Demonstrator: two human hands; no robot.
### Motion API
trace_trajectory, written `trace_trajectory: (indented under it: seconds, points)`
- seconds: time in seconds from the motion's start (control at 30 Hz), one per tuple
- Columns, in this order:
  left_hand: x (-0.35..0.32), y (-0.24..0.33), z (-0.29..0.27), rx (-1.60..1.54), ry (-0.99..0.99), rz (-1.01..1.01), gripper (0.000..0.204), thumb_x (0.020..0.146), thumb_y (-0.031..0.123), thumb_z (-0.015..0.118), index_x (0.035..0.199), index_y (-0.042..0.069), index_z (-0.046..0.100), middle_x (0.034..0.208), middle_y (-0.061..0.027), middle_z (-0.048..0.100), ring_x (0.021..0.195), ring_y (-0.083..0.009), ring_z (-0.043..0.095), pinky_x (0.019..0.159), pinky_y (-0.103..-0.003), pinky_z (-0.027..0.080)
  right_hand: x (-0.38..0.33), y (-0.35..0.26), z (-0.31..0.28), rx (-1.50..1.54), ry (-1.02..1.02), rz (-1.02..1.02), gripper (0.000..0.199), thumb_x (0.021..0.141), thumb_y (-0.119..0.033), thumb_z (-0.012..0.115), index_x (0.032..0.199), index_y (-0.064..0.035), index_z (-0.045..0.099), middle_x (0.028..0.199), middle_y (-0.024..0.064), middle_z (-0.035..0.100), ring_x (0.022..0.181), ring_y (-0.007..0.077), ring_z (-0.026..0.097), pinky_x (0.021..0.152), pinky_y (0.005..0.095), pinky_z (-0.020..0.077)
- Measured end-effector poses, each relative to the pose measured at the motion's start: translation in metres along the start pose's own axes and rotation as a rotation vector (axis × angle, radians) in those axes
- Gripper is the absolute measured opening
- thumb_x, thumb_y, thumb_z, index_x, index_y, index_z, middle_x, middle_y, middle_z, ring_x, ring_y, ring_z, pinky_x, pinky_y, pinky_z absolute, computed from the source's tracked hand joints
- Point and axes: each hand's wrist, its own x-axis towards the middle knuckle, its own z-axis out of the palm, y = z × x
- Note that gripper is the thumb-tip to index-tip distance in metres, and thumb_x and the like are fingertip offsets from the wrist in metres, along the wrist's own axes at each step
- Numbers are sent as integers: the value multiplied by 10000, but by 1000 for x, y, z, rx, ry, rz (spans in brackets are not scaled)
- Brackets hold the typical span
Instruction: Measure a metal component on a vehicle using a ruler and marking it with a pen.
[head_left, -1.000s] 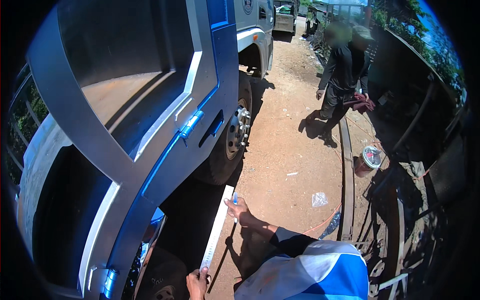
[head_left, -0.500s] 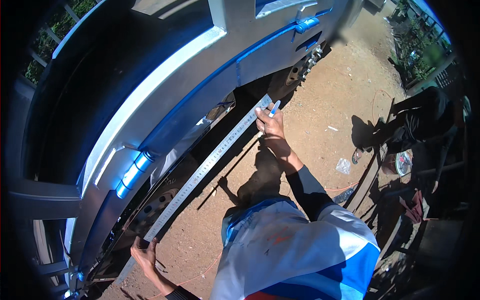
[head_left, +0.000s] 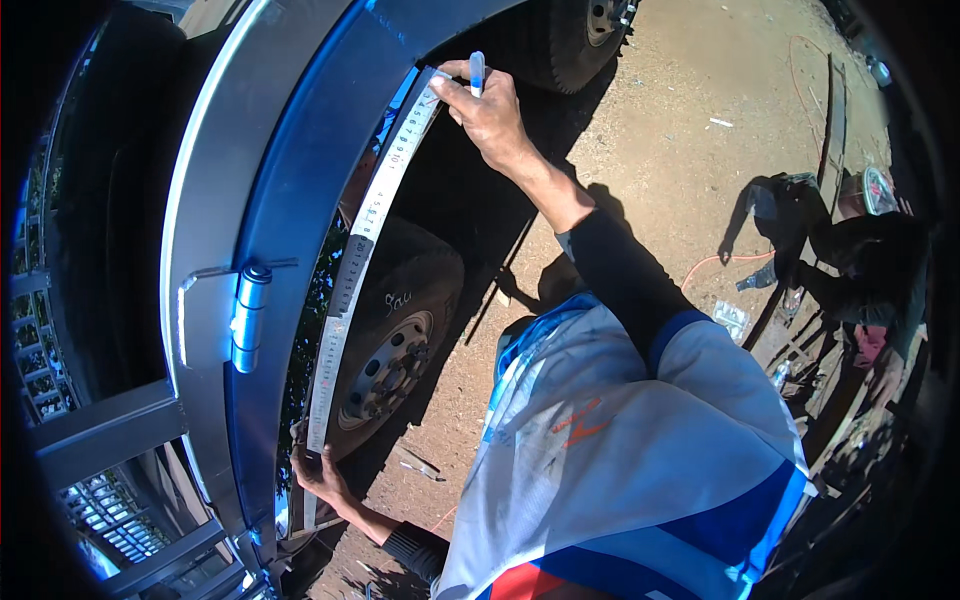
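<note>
A long steel ruler [head_left: 372,205] with printed graduations stretches along the lower edge of a blue-grey metal truck body panel [head_left: 285,170]. My left hand [head_left: 325,482] pinches the ruler's near end, low beside the panel. At its far end, my right hand [head_left: 487,118] grips the ruler between thumb and fingers. A white-and-blue marker pen [head_left: 477,72] sticks up from the same right hand. How closely the ruler's back edge touches the panel, I cannot tell. A shiny cylindrical hinge [head_left: 250,320] is fixed to the panel left of the ruler.
Behind the ruler stands a truck wheel [head_left: 385,372], with another tyre [head_left: 575,45] farther off. Sandy ground [head_left: 690,90] lies to the right, crossed by an orange cord [head_left: 725,258]. Someone in dark clothes [head_left: 865,250] is in shadow at the right, near a bucket [head_left: 878,190].
Both hands have raised the ruler up against the panel's edge, and it now runs more steeply. My view has shifted closer to the panel, showing more of the wheel.
</note>
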Motion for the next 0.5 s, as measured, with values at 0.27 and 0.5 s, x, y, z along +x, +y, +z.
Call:
trace_trajectory:
  seconds: [0.27,0.5]
  points:
    - [8,-24,-9,291,278,415,466,765,298,876,1062,-14,699,940,-92,570,798,-240,550,640,-351,442,-9,2,27,10,292,-77,226,873,-99,714,973,104,695,728,112,697,618,143,661,612,281,548]
    - [20,-44,-1,299,451,564,427,806,243,846,1107,-4,671,1030,-152,594,950,-312,606,770,-429,542,-3,25,32,75,385,-102,207,851,-78,735,915,114,695,731,146,683,638,185,685,614,312,573]
